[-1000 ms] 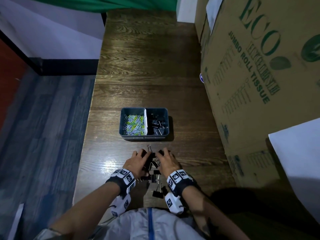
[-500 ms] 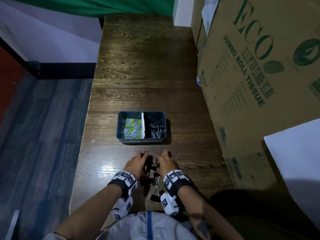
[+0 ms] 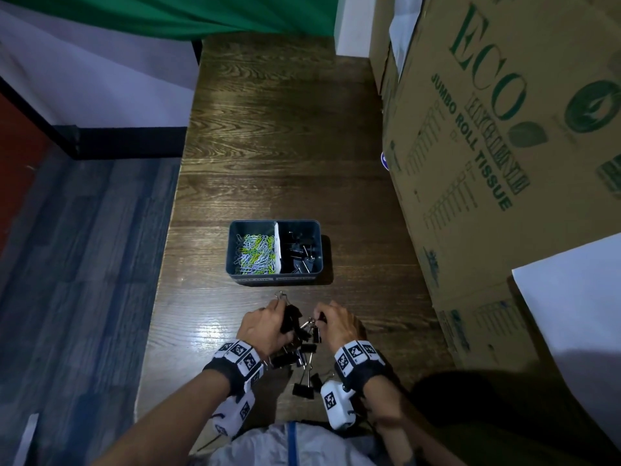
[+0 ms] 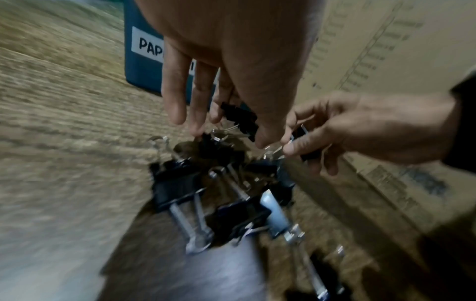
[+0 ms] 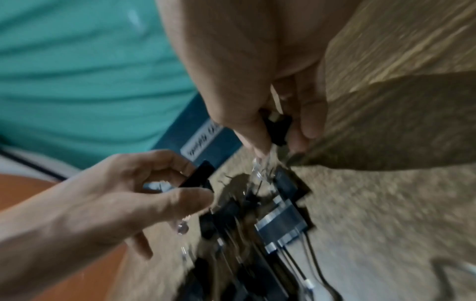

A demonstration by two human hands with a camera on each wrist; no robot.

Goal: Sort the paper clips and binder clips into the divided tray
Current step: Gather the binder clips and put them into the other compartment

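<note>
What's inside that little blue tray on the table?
The divided tray holds coloured paper clips in its left compartment and black binder clips in its right, split by a white divider. The piles hide the tray floor beneath them.

A long table (image 3: 285, 146) of dark wood with strong grain runs away from the viewer, a pale glare of light lying on its near left part. Along its right side stands a large brown cardboard box (image 3: 487, 163) printed in green with "ECO" and "JUMBO ROLL TISSUE"; a white sheet (image 3: 571, 314) covers its near lower corner. Left of the table the floor (image 3: 84, 264) is grey-blue planks, with a reddish strip (image 3: 20, 156) at the far left. A white wall (image 3: 100, 79) with a black skirting board (image 3: 127, 142) stands behind, and green cloth (image 3: 201, 15) hangs across the top. The room is dim.
</note>
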